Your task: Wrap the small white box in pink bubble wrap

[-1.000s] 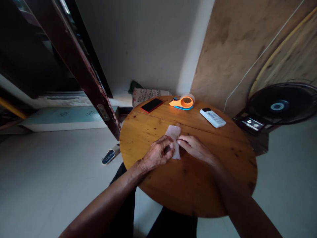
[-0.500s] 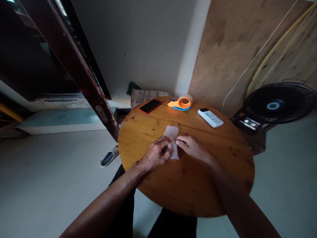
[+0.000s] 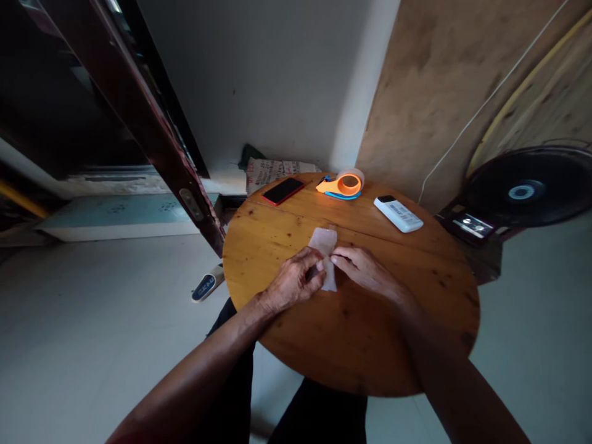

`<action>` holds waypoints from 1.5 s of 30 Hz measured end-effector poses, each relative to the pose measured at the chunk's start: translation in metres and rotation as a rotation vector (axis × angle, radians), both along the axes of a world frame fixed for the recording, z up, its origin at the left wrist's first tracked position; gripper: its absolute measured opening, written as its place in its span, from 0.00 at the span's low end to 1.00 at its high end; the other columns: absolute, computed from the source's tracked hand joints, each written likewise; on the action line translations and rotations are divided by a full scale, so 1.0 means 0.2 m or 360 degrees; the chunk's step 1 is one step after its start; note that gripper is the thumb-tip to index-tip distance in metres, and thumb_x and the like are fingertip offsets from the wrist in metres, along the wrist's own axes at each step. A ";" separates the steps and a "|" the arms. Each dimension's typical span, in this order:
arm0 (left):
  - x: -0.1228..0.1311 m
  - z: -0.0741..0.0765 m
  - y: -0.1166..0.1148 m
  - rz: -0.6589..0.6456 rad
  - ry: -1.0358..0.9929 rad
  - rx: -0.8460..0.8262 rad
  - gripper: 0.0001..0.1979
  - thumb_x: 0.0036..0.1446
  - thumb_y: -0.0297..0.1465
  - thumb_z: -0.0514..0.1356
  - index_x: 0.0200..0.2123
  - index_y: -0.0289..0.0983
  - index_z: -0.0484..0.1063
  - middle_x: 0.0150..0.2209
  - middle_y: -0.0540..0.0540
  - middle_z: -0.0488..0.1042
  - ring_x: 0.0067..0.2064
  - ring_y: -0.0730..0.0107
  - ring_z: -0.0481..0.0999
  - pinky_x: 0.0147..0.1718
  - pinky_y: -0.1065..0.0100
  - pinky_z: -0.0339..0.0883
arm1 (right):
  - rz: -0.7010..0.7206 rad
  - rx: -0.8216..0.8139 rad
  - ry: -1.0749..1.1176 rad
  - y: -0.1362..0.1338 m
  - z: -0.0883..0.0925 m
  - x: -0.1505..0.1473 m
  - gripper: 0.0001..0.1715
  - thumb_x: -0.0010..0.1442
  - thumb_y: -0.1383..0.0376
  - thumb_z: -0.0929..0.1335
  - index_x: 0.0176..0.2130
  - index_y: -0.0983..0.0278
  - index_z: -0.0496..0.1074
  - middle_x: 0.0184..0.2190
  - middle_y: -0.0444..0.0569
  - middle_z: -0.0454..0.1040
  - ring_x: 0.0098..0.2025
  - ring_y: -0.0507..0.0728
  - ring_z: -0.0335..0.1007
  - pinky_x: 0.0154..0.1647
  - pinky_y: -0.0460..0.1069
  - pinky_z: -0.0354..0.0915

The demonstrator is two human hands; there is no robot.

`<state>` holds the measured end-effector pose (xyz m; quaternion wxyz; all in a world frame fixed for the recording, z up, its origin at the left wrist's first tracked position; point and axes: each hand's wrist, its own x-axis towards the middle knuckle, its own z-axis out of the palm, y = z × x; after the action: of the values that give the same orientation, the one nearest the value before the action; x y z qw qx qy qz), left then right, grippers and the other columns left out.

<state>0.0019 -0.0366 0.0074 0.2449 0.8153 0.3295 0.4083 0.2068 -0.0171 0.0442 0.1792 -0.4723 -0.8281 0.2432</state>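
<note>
A pale, thin strip [image 3: 324, 239], like tissue or paper, lies lengthwise away from me on the table and narrows between my hands. My left hand [image 3: 296, 277] is closed at its left side, thumb and curled fingers pinching the middle. From the right, my right hand [image 3: 363, 268] pinches the opposite edge with thumb and forefinger. The fingertips of both hands are close together, and they cover the strip's middle in part. Its far end and near end show on the wood.
On the round wooden table [image 3: 287, 336], a red-edged phone [image 3: 283, 191], an orange tape dispenser [image 3: 340, 185] and a white device [image 3: 398, 214] stand along the far side. A dark fan [image 3: 522, 192] is at the right. One shoe [image 3: 207, 283] lies on the floor at left.
The view has shifted slightly, so the table's things sit a little higher and further right. Both hands keep nearly the same pose at the strip.
</note>
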 end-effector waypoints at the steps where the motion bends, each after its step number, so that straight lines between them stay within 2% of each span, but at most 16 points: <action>1: 0.00 0.00 0.00 -0.0004 0.0002 0.0000 0.01 0.58 0.27 0.56 0.35 0.37 0.66 0.43 0.42 0.72 0.44 0.66 0.73 0.44 0.64 0.68 | -0.0002 -0.0004 0.0000 0.00 0.00 0.00 0.16 0.65 0.61 0.60 0.33 0.63 0.72 0.30 0.47 0.76 0.32 0.53 0.69 0.34 0.48 0.58; 11: 0.00 0.02 -0.01 -0.0006 0.0021 -0.0027 0.01 0.57 0.26 0.56 0.35 0.37 0.66 0.43 0.42 0.72 0.44 0.66 0.73 0.44 0.64 0.68 | -0.0052 0.0022 0.0005 0.00 0.00 0.00 0.16 0.65 0.60 0.60 0.37 0.62 0.74 0.32 0.47 0.77 0.33 0.54 0.69 0.35 0.48 0.60; 15: 0.00 0.02 -0.01 0.0007 0.0021 -0.0026 0.02 0.57 0.26 0.56 0.35 0.37 0.66 0.42 0.42 0.72 0.44 0.66 0.74 0.45 0.64 0.69 | -0.0148 0.0041 0.0039 0.01 -0.01 0.00 0.15 0.63 0.61 0.62 0.46 0.62 0.72 0.42 0.50 0.78 0.41 0.55 0.73 0.40 0.49 0.64; 17: 0.00 0.01 -0.01 0.0017 0.0030 -0.0026 0.02 0.57 0.27 0.57 0.35 0.37 0.67 0.43 0.42 0.72 0.44 0.66 0.74 0.44 0.64 0.69 | -0.0192 0.0069 0.0020 0.02 -0.01 0.01 0.17 0.63 0.61 0.62 0.49 0.62 0.71 0.43 0.50 0.78 0.41 0.56 0.73 0.41 0.49 0.64; 20: 0.00 0.00 0.00 0.0022 0.0029 -0.0011 0.02 0.57 0.27 0.57 0.35 0.37 0.67 0.43 0.42 0.72 0.44 0.66 0.74 0.44 0.65 0.69 | -0.0290 0.0136 -0.0133 0.02 -0.01 0.02 0.18 0.63 0.62 0.62 0.51 0.61 0.70 0.42 0.50 0.79 0.39 0.56 0.74 0.40 0.50 0.64; 23: 0.00 0.00 0.00 0.0017 0.0029 -0.0014 0.01 0.57 0.27 0.56 0.35 0.37 0.66 0.43 0.42 0.72 0.44 0.66 0.74 0.44 0.65 0.68 | -0.0453 0.0187 -0.0408 0.02 -0.01 0.03 0.19 0.63 0.63 0.63 0.52 0.63 0.70 0.44 0.53 0.78 0.44 0.59 0.74 0.43 0.51 0.64; 25: 0.00 0.01 0.00 0.0018 0.0034 -0.0027 0.01 0.57 0.27 0.56 0.35 0.37 0.66 0.43 0.42 0.72 0.44 0.66 0.74 0.44 0.65 0.68 | -0.0519 0.0181 -0.0581 0.02 -0.02 0.04 0.19 0.63 0.63 0.63 0.52 0.64 0.70 0.46 0.55 0.78 0.47 0.61 0.73 0.45 0.52 0.63; 28: 0.00 0.01 -0.01 0.0018 0.0032 -0.0034 0.01 0.57 0.27 0.56 0.35 0.37 0.66 0.42 0.42 0.72 0.43 0.66 0.74 0.43 0.65 0.68 | -0.0531 0.0172 -0.0706 0.02 -0.03 0.05 0.17 0.63 0.62 0.63 0.50 0.63 0.71 0.47 0.54 0.77 0.46 0.61 0.73 0.43 0.52 0.62; 35: 0.00 0.01 0.00 0.0017 0.0021 -0.0043 0.01 0.57 0.27 0.57 0.34 0.37 0.66 0.43 0.42 0.72 0.44 0.66 0.74 0.44 0.65 0.68 | -0.0491 0.0194 -0.0722 0.02 -0.02 0.05 0.12 0.63 0.62 0.63 0.44 0.60 0.72 0.45 0.51 0.77 0.43 0.59 0.73 0.37 0.50 0.59; 45: -0.01 0.02 -0.01 0.0009 0.0030 -0.0058 0.01 0.57 0.27 0.57 0.35 0.38 0.66 0.43 0.42 0.72 0.44 0.66 0.74 0.45 0.64 0.69 | -0.0488 0.0204 -0.0735 0.02 -0.02 0.04 0.12 0.64 0.62 0.63 0.43 0.60 0.73 0.44 0.50 0.77 0.42 0.58 0.73 0.37 0.50 0.59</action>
<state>0.0006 -0.0384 0.0115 0.2554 0.8136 0.3416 0.3952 0.2140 -0.0130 0.0401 0.0500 -0.6226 -0.7795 0.0465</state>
